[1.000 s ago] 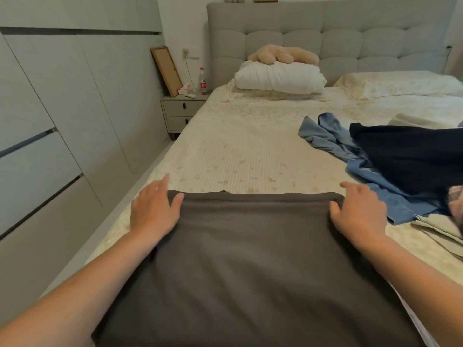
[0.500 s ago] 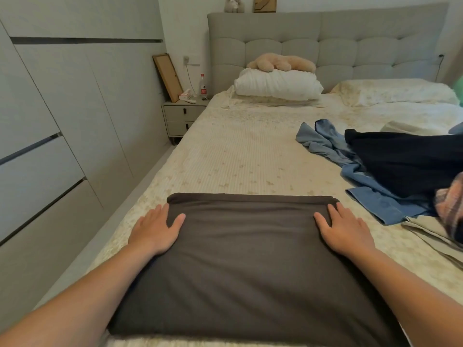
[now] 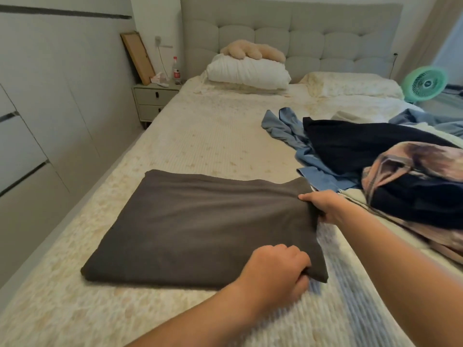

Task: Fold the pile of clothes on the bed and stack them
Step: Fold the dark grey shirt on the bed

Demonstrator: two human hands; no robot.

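A dark grey folded garment (image 3: 200, 226) lies flat on the cream bedspread (image 3: 213, 136). My left hand (image 3: 278, 269) grips its near right corner, fingers curled under the edge. My right hand (image 3: 323, 206) pinches its far right edge, thumb on top. To the right lies the unfolded pile: a blue garment (image 3: 298, 144), a navy garment (image 3: 360, 144), and a pink-brown patterned garment (image 3: 413, 176) on top nearer to me.
A white pillow (image 3: 248, 72) with a beige plush toy (image 3: 253, 50) sits by the padded headboard. A bedside table (image 3: 152, 98) with a bottle and a leaning frame stands at the left. A green fan (image 3: 426, 83) is at the far right. Wardrobe doors line the left wall.
Both hands left the garment's far corners and now grip its right side. The view has shifted, so the garment now lies to my left.
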